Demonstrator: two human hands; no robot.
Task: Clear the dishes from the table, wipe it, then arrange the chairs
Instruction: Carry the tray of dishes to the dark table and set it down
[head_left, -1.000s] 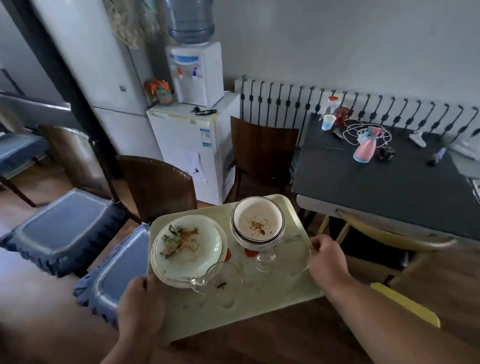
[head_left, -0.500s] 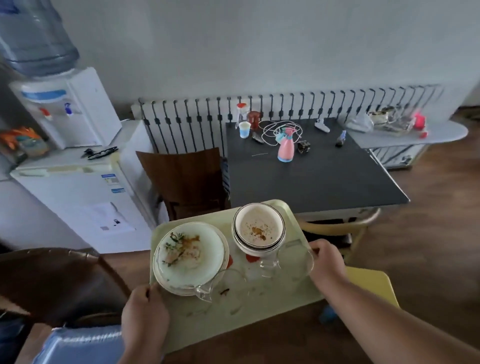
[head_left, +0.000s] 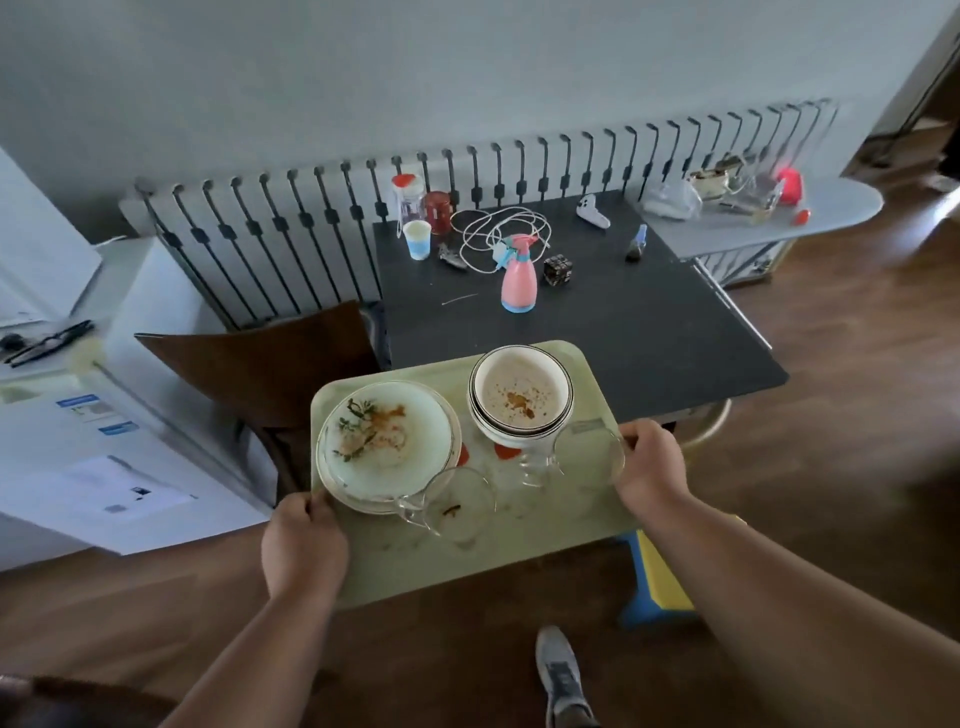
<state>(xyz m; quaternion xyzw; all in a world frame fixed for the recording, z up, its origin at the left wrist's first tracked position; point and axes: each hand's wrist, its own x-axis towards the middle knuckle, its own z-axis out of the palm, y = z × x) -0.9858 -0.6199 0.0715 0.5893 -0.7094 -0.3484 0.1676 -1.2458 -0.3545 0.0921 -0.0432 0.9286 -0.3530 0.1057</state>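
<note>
I carry a pale green tray (head_left: 415, 571) in front of me, level above the wooden floor. My left hand (head_left: 301, 545) grips its left edge and my right hand (head_left: 649, 465) grips its right edge. On the tray lie stacked dirty plates (head_left: 387, 447) with food scraps, stacked white bowls (head_left: 522, 397) with brown stains, and two glass cups (head_left: 460, 501) (head_left: 584, 452). The black table (head_left: 597, 332) stands just beyond the tray. A brown chair (head_left: 270, 364) sits at the table's left side.
On the table's far end stand a pink spray bottle (head_left: 518, 280), a white cable (head_left: 498, 228), a paper cup (head_left: 417, 239), jars and small items. A radiator (head_left: 291, 234) lines the wall. A white cabinet (head_left: 104, 415) is left, a yellow stool (head_left: 660, 577) and my shoe (head_left: 561, 675) below.
The view has swung right: the fridge, water dispenser and blue-cushioned chairs left the frame, and the black table now lies straight ahead. Both hands hold the tray as before.
</note>
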